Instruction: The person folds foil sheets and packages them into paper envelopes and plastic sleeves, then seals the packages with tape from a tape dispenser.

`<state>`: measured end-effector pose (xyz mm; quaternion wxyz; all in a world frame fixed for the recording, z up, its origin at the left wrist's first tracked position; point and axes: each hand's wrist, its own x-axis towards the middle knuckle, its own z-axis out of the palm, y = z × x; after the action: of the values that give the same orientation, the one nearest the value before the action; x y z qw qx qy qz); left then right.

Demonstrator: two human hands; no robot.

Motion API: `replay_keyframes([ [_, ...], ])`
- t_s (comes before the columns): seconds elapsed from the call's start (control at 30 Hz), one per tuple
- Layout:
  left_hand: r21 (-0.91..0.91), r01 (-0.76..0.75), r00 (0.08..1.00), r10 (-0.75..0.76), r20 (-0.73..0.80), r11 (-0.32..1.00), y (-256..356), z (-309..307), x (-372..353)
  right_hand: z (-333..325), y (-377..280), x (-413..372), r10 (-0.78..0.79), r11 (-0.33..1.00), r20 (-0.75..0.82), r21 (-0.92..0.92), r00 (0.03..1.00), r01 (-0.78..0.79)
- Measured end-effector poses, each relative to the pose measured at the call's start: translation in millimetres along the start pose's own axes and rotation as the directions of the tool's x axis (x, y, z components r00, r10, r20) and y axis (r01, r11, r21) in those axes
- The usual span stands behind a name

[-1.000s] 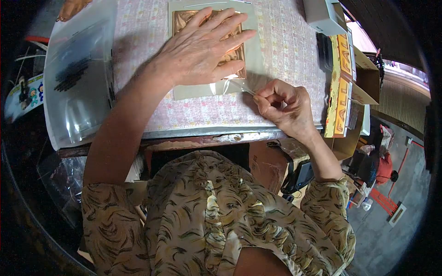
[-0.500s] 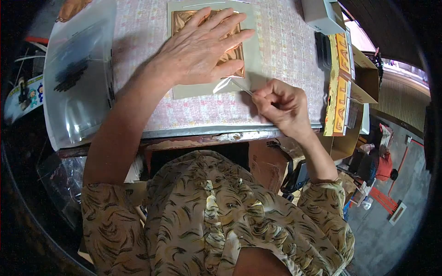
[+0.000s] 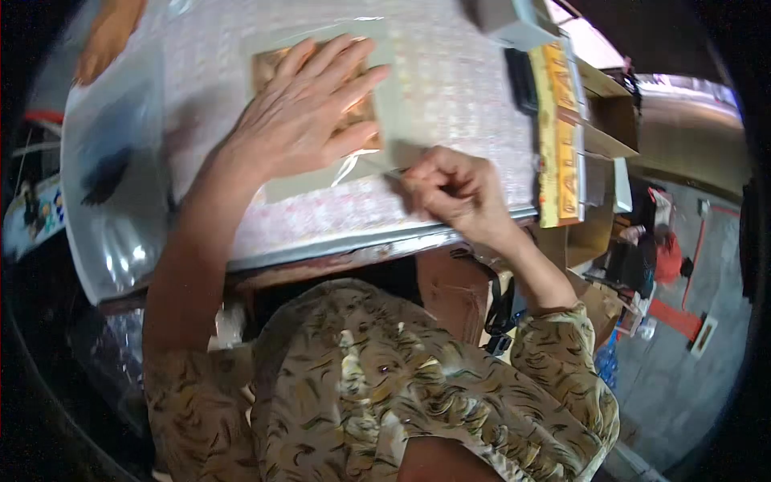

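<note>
Watched from my remote seat, a left hand (image 3: 301, 116) lies palm-down, fingers slightly apart, over a copper-coloured panel (image 3: 365, 111) on a grey sheet (image 3: 293, 186) atop a patterned cloth (image 3: 450, 88); near the sheet's corner, the right hand (image 3: 454, 189) pinches a slim, blurred strip (image 3: 381, 166).

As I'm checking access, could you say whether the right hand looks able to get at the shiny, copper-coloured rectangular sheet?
Probably yes: the right hand, holding a thin, pale tool, is close; although the flat left hand covers much of the sheet, part shows between its index finger and thumb.
</note>
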<state>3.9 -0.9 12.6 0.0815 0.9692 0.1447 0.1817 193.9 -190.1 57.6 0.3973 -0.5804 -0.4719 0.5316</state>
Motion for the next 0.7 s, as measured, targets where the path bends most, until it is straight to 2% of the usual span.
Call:
replay_keyframes([
  [0.1, 0.000, 0.007, 1.000, -0.007, 0.021, 1.000, 3.0, -6.4, 1.6, 8.4, -1.3, 1.0, -0.016, 0.995, -0.054, -0.103, 0.998, 0.010],
  [0.17, -0.021, 0.037, 0.994, -0.035, 0.099, 0.999, 3.4, -11.3, 1.5, 11.5, 1.3, 0.9, -0.046, 0.990, -0.077, -0.133, 0.996, 0.035],
  [0.23, -0.024, 0.020, 0.997, -0.018, 0.068, 1.000, 2.9, -9.7, 1.3, 12.7, 4.3, 0.7, 0.010, 0.987, -0.077, -0.160, 0.997, -0.022],
  [0.4, -0.020, 0.008, 0.999, -0.007, 0.040, 1.000, 3.0, -8.1, 3.5, 5.6, -1.7, 1.3, -0.001, 0.999, -0.056, -0.054, 0.998, -0.002],
  [0.47, -0.008, 0.010, 1.000, -0.009, 0.025, 1.000, 1.8, -5.4, 0.9, -3.4, -9.5, 0.4, 0.029, 0.997, 0.033, 0.073, 0.999, -0.031],
  [0.5, -0.011, 0.021, 0.999, -0.021, 0.047, 1.000, 2.3, -7.0, 0.5, -6.0, -13.8, -0.4, 0.046, 0.999, 0.042, 0.021, 0.998, -0.047],
  [0.57, 0.018, 0.012, 0.998, -0.013, 0.054, 1.000, 2.6, -8.0, 0.9, -7.4, -4.6, -0.4, -0.038, 0.996, 0.051, 0.079, 0.998, 0.034],
  [0.63, 0.033, 0.025, 0.999, -0.026, 0.044, 0.999, -0.8, -1.2, -3.1, -9.9, 0.8, 1.9, -0.110, 0.994, 0.075, 0.008, 0.991, 0.110],
  [0.7, 0.052, -0.015, 1.000, 0.014, 0.018, 0.999, -2.2, 1.7, -3.0, -7.9, -4.5, -0.5, 0.010, 0.999, 0.017, 0.051, 1.000, -0.011],
])
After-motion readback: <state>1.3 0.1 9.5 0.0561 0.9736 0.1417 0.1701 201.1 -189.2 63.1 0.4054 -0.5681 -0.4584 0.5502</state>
